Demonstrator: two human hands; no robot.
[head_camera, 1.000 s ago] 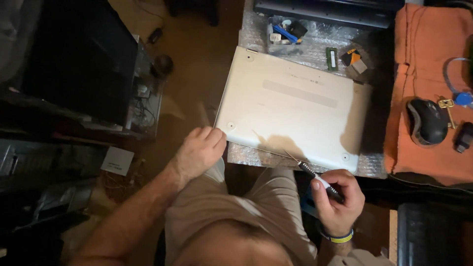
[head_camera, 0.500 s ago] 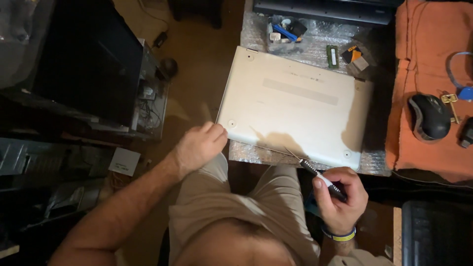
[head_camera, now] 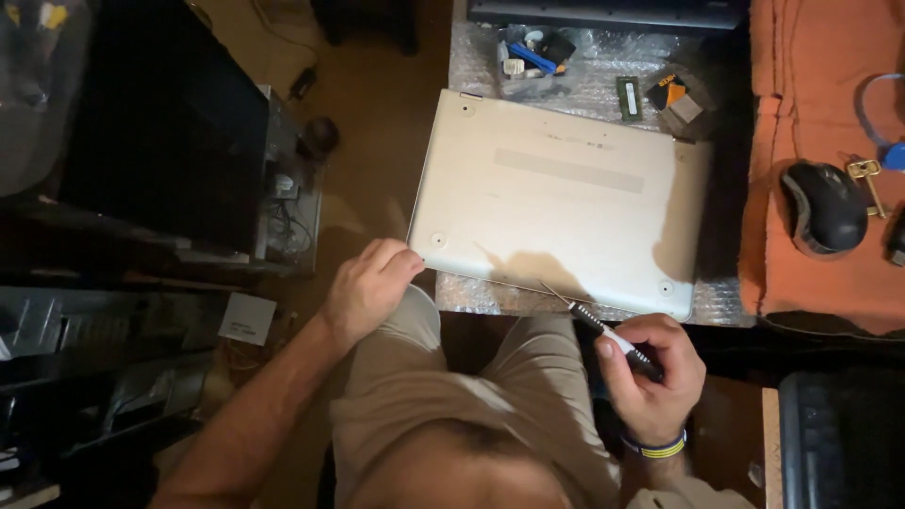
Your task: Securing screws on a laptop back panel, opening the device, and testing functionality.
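A silver laptop (head_camera: pixel 566 203) lies upside down on bubble wrap (head_camera: pixel 490 297), its base panel facing up. My left hand (head_camera: pixel 366 287) grips the laptop's near left corner with its fingers curled at the edge. My right hand (head_camera: pixel 650 372) holds a small screwdriver (head_camera: pixel 603 330) with a black and white handle. Its thin tip points up-left and touches the laptop's near edge.
An orange cloth (head_camera: pixel 820 141) on the right carries a black mouse (head_camera: pixel 825 207) and a key (head_camera: pixel 867 179). A clear tray of small tools (head_camera: pixel 533 61) and a memory stick (head_camera: pixel 629 97) lie behind the laptop. A black box (head_camera: pixel 160 123) stands at left.
The view has shifted slightly. Both hands stay in nearly the same places, the left at the laptop's corner and the right holding the screwdriver at the near edge.
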